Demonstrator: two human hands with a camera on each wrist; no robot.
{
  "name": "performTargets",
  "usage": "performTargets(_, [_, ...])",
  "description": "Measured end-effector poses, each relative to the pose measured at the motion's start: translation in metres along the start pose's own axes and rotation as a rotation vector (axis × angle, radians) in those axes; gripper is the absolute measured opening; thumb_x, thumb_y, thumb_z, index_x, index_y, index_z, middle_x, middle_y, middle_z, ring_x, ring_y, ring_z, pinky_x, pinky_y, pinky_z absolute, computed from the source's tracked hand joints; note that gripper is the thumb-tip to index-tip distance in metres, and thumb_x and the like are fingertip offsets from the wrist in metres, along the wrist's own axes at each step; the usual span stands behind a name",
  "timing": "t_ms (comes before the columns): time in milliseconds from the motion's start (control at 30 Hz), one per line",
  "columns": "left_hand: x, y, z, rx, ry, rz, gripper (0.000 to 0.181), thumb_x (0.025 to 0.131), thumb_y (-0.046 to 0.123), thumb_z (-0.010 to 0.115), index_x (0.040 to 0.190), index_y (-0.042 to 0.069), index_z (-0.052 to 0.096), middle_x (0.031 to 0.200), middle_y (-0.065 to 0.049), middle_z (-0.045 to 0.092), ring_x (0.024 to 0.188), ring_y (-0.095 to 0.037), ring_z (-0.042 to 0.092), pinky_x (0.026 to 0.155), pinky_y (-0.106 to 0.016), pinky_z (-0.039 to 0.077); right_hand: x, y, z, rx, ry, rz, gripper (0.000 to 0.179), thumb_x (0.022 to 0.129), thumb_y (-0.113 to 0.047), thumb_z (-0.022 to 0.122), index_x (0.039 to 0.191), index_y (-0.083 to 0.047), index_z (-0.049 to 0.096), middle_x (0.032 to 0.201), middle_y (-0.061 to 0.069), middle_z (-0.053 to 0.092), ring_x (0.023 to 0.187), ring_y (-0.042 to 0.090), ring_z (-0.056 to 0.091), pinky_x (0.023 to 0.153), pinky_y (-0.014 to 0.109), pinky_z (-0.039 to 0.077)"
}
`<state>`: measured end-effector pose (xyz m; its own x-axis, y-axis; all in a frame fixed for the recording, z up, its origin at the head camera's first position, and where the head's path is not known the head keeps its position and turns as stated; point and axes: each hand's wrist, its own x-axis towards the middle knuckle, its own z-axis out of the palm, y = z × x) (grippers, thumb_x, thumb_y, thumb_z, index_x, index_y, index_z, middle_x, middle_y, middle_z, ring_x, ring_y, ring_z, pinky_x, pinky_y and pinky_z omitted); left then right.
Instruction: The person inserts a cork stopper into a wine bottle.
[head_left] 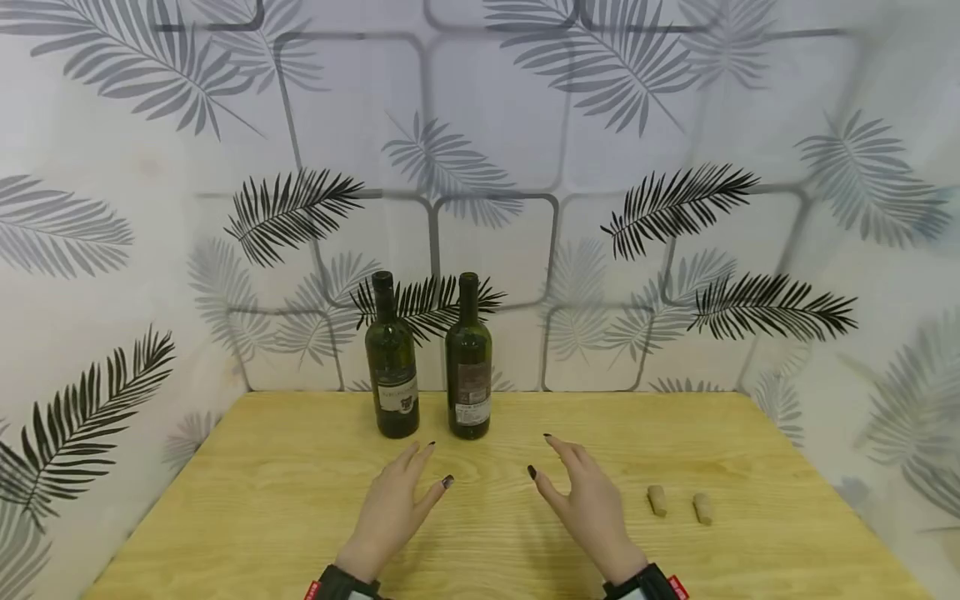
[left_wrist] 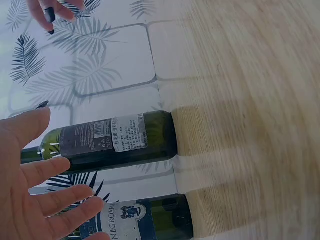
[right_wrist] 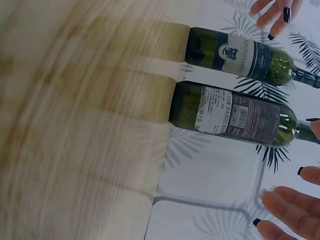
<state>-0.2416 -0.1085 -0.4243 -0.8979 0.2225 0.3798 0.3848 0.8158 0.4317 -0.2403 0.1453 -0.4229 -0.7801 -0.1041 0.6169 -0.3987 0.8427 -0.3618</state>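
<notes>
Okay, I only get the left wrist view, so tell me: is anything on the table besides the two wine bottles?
Observer: Yes, the head view shows a cork and, farther right, a second cork lying on the wooden table.

Operator: I only catch part of the right hand. Is it holding anything?

Observer: No. In the head view, nothing is in it.

Operator: The left hand overlaps the bottles for me. Is it gripping one?

Observer: No, the head view shows it in front of the left wine bottle and the right wine bottle, gripping neither.
</notes>
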Motion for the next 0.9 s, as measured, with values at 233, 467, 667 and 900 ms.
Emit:
performTargets(233, [0.014, -0.005, -0.003, -0.042, 0.104, -0.006, 0.048, 0.091, 0.026, 0.062, 0.13, 0.001, 0.052, 0.126, -0.022, 0.054, 0.111, -0.04, 0.055, 0.087, -0.05, 0.048, -0.001, -0.015, 0.0, 0.093, -0.002, 0.001, 0.04, 0.083, -0.02, 0.071, 0.121, -0.008, 0.062, 0.102, 0.009, 0.063, 0.083, 0.02, 0.063, 0.045, 0.017, 0.039])
performTargets(467, [0.041, -0.015, -0.022, 0.035, 0.217, 0.003, 0.045, 0.092, 0.023, 0.061, 0.128, -0.002, 0.052, 0.122, -0.024, 0.055, 0.107, -0.039, 0.057, 0.082, -0.049, 0.049, -0.004, -0.036, 0.005, 0.152, -0.11, -0.04, 0.04, 0.085, -0.021, 0.07, 0.122, -0.012, 0.061, 0.107, 0.003, 0.062, 0.088, 0.018, 0.063, 0.056, 0.021, 0.047])
performTargets(667, [0.067, -0.031, -0.04, 0.022, 0.273, -0.057, 0.053, 0.095, 0.022, 0.057, 0.137, -0.005, 0.04, 0.127, -0.03, 0.049, 0.081, -0.039, 0.061, 0.06, -0.046, 0.05, -0.002, -0.054, 0.008, 0.205, -0.202, -0.109, 0.043, 0.088, -0.025, 0.067, 0.127, -0.011, 0.056, 0.116, 0.008, 0.059, 0.084, 0.021, 0.064, 0.053, 0.019, 0.045])
performTargets(900, [0.095, -0.049, -0.057, -0.091, 0.244, -0.231, 0.067, 0.098, 0.033, 0.049, 0.146, -0.003, 0.02, 0.135, -0.035, 0.035, 0.097, -0.048, 0.054, 0.074, -0.056, 0.046, -0.003, -0.069, 0.011, 0.24, -0.307, -0.169, 0.048, 0.09, -0.031, 0.063, 0.132, -0.011, 0.052, 0.125, 0.009, 0.054, 0.099, 0.024, 0.062, 0.064, 0.026, 0.051])
